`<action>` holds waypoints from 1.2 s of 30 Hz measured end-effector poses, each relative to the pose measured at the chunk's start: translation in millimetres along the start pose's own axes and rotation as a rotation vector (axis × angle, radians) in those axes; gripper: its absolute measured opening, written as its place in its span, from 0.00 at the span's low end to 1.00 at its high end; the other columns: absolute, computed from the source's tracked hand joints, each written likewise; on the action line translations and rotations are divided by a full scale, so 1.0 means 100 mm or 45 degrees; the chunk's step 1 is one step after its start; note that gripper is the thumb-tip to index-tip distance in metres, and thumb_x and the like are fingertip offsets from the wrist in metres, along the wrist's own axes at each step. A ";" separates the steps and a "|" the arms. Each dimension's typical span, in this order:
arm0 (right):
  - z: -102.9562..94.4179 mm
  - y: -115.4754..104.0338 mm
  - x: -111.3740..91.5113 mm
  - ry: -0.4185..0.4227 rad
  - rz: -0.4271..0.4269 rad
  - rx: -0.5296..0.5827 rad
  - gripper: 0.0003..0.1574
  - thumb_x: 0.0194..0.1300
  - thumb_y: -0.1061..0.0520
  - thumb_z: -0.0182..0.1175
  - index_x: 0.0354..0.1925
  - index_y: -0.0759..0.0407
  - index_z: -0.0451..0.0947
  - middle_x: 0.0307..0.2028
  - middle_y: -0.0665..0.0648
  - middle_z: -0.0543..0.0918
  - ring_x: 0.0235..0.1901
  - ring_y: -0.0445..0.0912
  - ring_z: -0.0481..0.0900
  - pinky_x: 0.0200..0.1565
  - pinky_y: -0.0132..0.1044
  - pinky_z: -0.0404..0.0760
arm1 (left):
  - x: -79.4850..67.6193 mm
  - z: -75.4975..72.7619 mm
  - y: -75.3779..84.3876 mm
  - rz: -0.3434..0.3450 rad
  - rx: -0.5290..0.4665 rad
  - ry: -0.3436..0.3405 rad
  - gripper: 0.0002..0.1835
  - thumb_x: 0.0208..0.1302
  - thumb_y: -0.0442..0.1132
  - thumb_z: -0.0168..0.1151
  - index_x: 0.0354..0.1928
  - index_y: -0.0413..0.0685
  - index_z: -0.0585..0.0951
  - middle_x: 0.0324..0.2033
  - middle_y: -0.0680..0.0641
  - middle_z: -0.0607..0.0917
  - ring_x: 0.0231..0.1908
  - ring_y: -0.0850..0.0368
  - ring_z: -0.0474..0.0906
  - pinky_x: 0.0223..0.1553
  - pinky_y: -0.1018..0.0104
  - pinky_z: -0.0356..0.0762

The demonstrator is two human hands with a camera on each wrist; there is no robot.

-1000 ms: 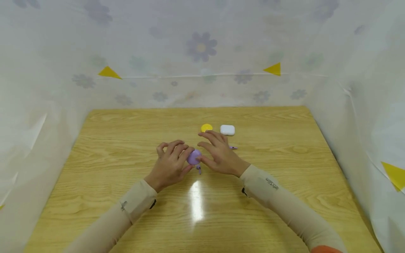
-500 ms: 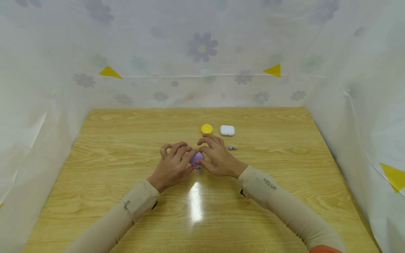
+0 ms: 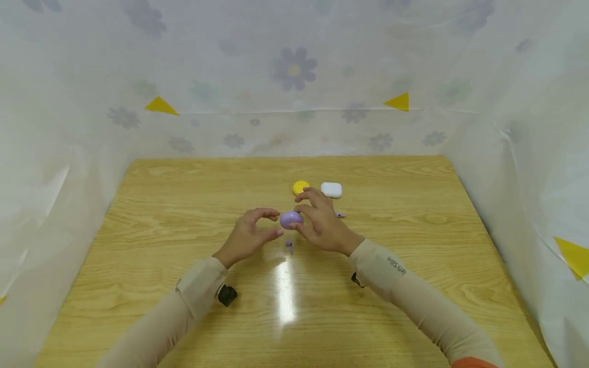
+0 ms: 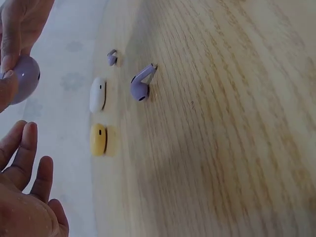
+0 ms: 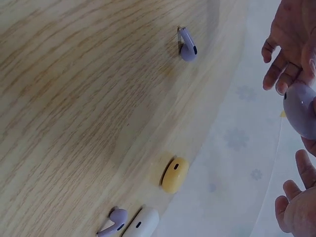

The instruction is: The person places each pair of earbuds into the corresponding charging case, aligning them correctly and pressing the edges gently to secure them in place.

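Note:
A rounded purple earbud case (image 3: 289, 219) is pinched between the thumb and fingers of my right hand (image 3: 325, 226), raised above the table. Just left of it, my left hand (image 3: 245, 236) has its thumb and fingers spread apart, holding nothing. The left wrist view shows the case (image 4: 29, 79) in the right hand, apart from the left fingers (image 4: 29, 143). One purple earbud (image 3: 289, 245) lies on the table in front of the case. Another purple earbud (image 3: 340, 215) lies to the right, partly behind my right hand. The case's lid looks closed.
A round yellow case (image 3: 300, 187) and a white earbud case (image 3: 331, 189) lie side by side farther back on the wooden table (image 3: 193, 204). White flower-patterned sheeting (image 3: 294, 133) encloses the back and sides.
My left hand has let go of the purple case and drawn slightly left, its fingers opening. The right hand now holds the case alone, turned and a little farther back.

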State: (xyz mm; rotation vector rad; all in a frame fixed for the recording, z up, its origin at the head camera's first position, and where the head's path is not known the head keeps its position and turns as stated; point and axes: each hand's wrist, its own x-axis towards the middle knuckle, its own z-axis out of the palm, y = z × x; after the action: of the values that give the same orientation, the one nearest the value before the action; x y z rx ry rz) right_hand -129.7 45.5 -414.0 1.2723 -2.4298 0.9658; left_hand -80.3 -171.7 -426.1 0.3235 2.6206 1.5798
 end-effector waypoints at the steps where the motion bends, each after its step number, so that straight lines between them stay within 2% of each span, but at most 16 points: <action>1: 0.00 0.00 -0.01 0.003 0.002 0.004 0.13 0.57 0.55 0.68 0.37 0.62 0.80 0.51 0.63 0.76 0.63 0.61 0.66 0.63 0.64 0.58 | 0.00 0.00 -0.01 -0.032 -0.017 -0.018 0.23 0.58 0.44 0.68 0.55 0.47 0.77 0.49 0.44 0.82 0.57 0.46 0.73 0.62 0.39 0.66; 7: 0.04 0.00 -0.05 0.008 -0.004 0.025 0.13 0.56 0.55 0.69 0.37 0.62 0.80 0.51 0.64 0.76 0.62 0.61 0.66 0.61 0.66 0.60 | 0.03 0.06 -0.04 -0.056 -0.083 -0.067 0.19 0.58 0.45 0.68 0.51 0.51 0.79 0.47 0.47 0.84 0.56 0.49 0.76 0.62 0.40 0.66; 13: 0.04 0.01 -0.07 -0.009 -0.008 0.025 0.13 0.55 0.55 0.70 0.37 0.61 0.80 0.53 0.64 0.75 0.63 0.61 0.65 0.61 0.66 0.60 | 0.04 0.10 -0.01 -0.073 -0.092 -0.059 0.14 0.59 0.43 0.67 0.46 0.50 0.80 0.45 0.48 0.84 0.54 0.49 0.76 0.60 0.42 0.68; 19: 0.00 0.01 -0.06 -0.060 0.024 0.065 0.13 0.57 0.55 0.68 0.38 0.61 0.80 0.53 0.64 0.75 0.65 0.62 0.64 0.63 0.66 0.57 | 0.05 0.11 0.00 -0.002 -0.053 -0.043 0.13 0.59 0.41 0.67 0.46 0.48 0.80 0.42 0.46 0.85 0.52 0.48 0.76 0.60 0.40 0.67; 28: -0.03 0.01 -0.03 -0.100 0.061 0.069 0.09 0.63 0.56 0.61 0.37 0.61 0.81 0.54 0.63 0.75 0.65 0.61 0.63 0.64 0.66 0.56 | 0.04 0.11 0.01 0.034 -0.009 -0.047 0.17 0.58 0.42 0.68 0.48 0.47 0.80 0.43 0.46 0.84 0.52 0.48 0.75 0.59 0.40 0.67; 36: -0.05 0.03 0.02 -0.127 0.128 0.090 0.11 0.68 0.57 0.55 0.33 0.60 0.82 0.53 0.65 0.76 0.63 0.61 0.65 0.64 0.65 0.54 | 0.05 0.12 0.03 0.068 -0.063 -0.057 0.18 0.57 0.37 0.68 0.50 0.44 0.79 0.44 0.45 0.84 0.52 0.48 0.76 0.60 0.40 0.67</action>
State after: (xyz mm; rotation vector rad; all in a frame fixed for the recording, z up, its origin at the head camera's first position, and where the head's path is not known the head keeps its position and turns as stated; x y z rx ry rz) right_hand -133.9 48.9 -411.2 1.2600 -2.5794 1.0469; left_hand -82.7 -158.5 -428.8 0.4237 2.5559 1.6307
